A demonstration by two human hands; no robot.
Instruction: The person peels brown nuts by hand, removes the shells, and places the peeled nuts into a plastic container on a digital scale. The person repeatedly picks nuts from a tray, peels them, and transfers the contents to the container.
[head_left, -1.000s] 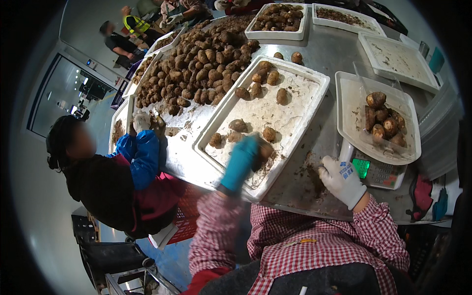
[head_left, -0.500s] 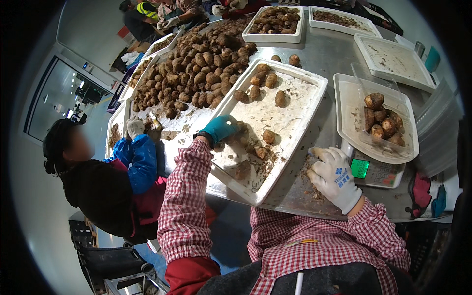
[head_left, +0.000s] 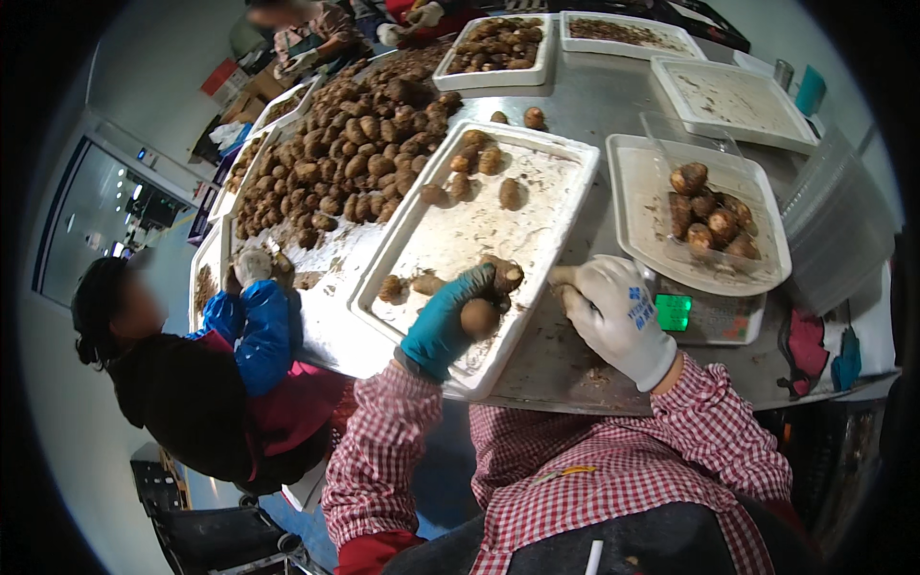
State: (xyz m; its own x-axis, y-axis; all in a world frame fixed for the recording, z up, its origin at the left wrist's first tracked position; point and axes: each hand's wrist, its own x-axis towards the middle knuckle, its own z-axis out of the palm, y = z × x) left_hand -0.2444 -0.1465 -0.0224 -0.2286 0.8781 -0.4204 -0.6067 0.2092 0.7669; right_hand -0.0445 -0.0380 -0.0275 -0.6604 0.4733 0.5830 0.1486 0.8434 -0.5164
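My left hand [head_left: 441, 331], in a teal glove, is closed around brown taro corms [head_left: 480, 319]. It is over the near end of a white foam tray [head_left: 580, 192], and one corm's pale cut end points to the right. My right hand [head_left: 621, 318], in a white glove with soiled fingertips, is curled just right of the tray's rim. Its fingers are bent together, and I cannot make out whether anything is between them. Several loose taro corms [head_left: 511, 195] lie in the tray among dirt crumbs.
A scale [head_left: 724, 319] with a lit green display carries a white tray [head_left: 623, 206] and a clear box of taros [head_left: 704, 216]. A big taro heap [head_left: 335, 158] covers the far left. A co-worker [head_left: 182, 374] works at the left, and more foam trays [head_left: 743, 105] line the back.
My left hand has come nearer and to the right, now with taro corms in its grip. My right hand has lifted from the table debris and moved toward the tray's rim.
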